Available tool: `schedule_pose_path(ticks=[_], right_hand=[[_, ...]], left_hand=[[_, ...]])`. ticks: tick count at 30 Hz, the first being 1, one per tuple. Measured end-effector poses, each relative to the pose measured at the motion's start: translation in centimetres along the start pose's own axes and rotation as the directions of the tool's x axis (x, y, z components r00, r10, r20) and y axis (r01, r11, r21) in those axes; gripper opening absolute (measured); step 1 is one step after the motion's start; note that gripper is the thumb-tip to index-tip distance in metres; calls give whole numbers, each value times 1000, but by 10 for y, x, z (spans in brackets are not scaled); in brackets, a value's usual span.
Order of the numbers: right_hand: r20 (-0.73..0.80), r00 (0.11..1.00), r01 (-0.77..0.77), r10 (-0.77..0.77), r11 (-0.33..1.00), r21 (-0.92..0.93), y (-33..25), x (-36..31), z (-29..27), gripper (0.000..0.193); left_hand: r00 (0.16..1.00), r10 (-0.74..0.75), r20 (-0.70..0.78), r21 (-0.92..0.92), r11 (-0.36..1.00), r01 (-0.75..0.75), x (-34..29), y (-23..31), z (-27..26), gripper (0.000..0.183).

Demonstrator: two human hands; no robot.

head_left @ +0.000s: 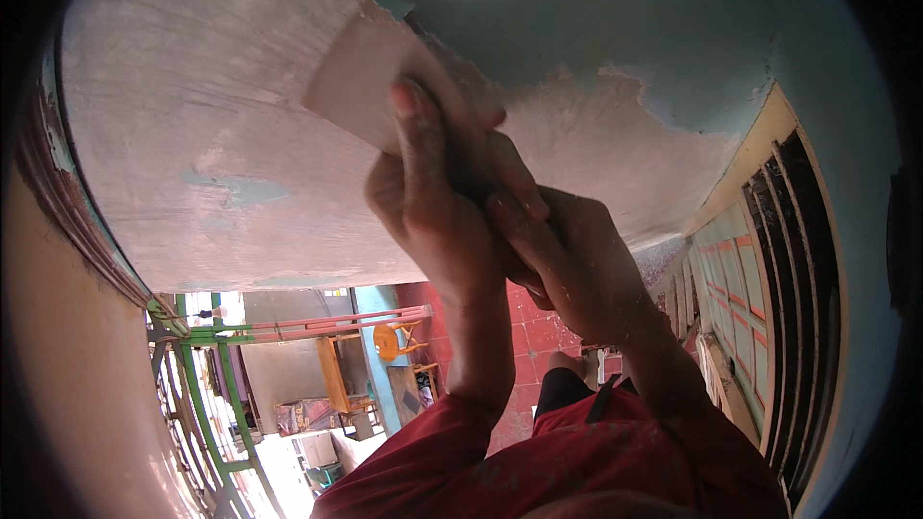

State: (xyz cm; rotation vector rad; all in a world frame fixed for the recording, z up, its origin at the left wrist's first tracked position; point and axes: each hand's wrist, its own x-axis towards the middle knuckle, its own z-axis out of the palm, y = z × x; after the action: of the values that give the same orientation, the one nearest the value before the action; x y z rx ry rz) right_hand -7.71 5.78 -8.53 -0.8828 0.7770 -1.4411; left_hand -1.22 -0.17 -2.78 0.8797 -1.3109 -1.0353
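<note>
Paint (596,10) in dull blue-green meets a bare, pinkish-grey wall (183,86) along a ragged edge, and our flat plate (356,77), pale and blurred, sits over the wall close to that edge; whether it touches, we cannot tell. Our left hand (423,197) pinches the plate, thumb laid on its near face. Our right hand (577,259) is drawn in against the left, its fingers bent; we cannot tell whether it also grips the plate. Our red sleeves (423,452) come up from below. Beneath our hands we see red floor tiles (527,356), with an orange chair (386,342) toward the left and a dark-slatted window (812,327) at our right.
</note>
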Motion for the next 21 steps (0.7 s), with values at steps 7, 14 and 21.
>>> schedule_pose_path(ticks=[7,14,21], right_hand=[[-1,1000,-29,29,998,56,16,-14,-5,43],[4,999,34,-35,998,58,-8,-1,2,45],[66,998,-27,19,992,121,-14,-8,3,45]], left_hand=[[996,-84,-41,157,984,89,-23,-20,-6,56],[999,-53,5,5,999,53,-3,5,1,56],[997,-18,-76,188,982,32,-5,15,7,56]])
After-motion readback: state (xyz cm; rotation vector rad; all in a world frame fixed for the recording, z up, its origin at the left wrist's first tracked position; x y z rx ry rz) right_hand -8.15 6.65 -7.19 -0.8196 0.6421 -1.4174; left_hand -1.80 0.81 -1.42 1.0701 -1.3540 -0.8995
